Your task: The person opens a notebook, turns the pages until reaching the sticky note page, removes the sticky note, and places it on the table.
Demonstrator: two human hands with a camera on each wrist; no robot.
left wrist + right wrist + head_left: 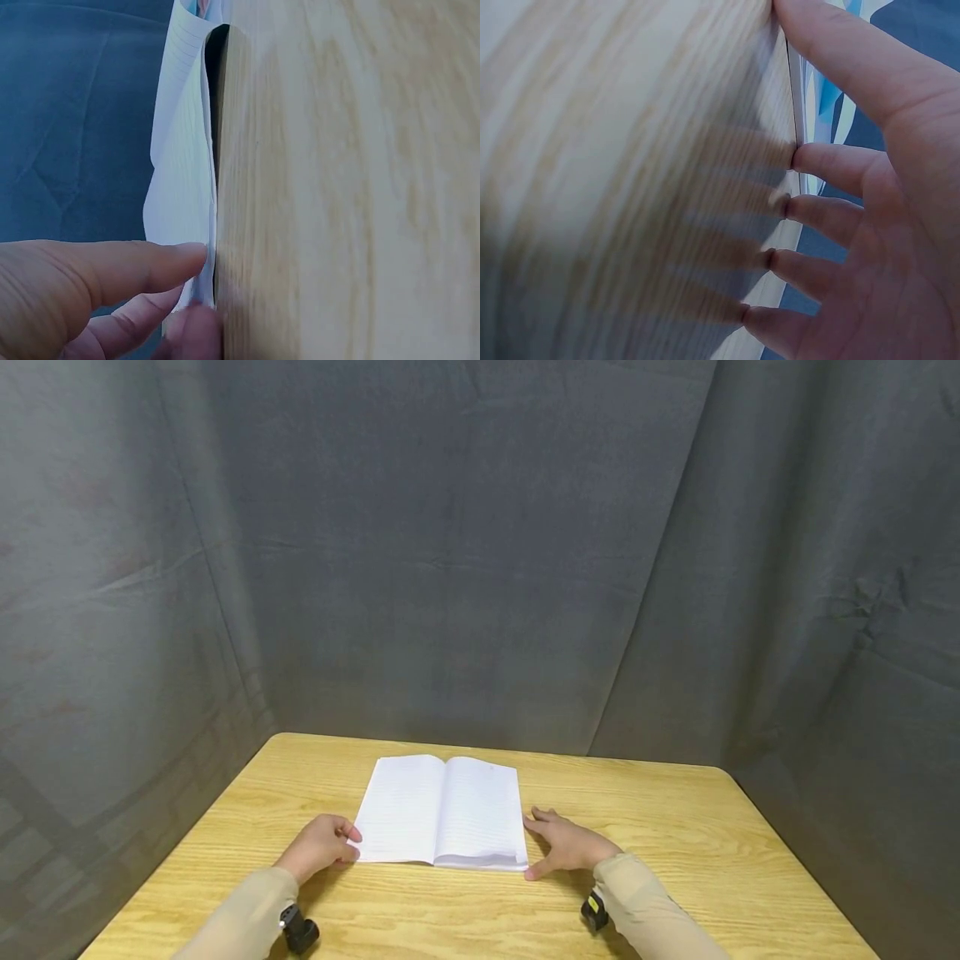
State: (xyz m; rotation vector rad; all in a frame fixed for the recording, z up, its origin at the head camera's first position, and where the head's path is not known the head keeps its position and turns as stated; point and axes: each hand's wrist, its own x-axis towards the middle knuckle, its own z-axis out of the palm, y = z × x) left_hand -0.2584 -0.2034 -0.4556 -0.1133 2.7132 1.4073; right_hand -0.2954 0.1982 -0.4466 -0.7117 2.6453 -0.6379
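An open notebook (401, 806) with white lined pages lies flat on the wooden table (450, 910), its spine running away from me. At its lower left edge my left hand (318, 846) pinches the pages and cover between thumb and fingers; the left wrist view shows the thumb (161, 264) on the page side. Beside the lower right edge is my right hand (570, 846), its fingers spread. In the right wrist view its fingertips (799, 208) rest on the table, close along the notebook's edge, and the thumb is near the corner.
Grey cloth (465, 568) hangs behind the table and down both sides. Each sleeve carries a small black camera, one on the left wrist (298, 930) and one on the right (594, 912). Bare wood (675, 827) stretches to the right of the notebook.
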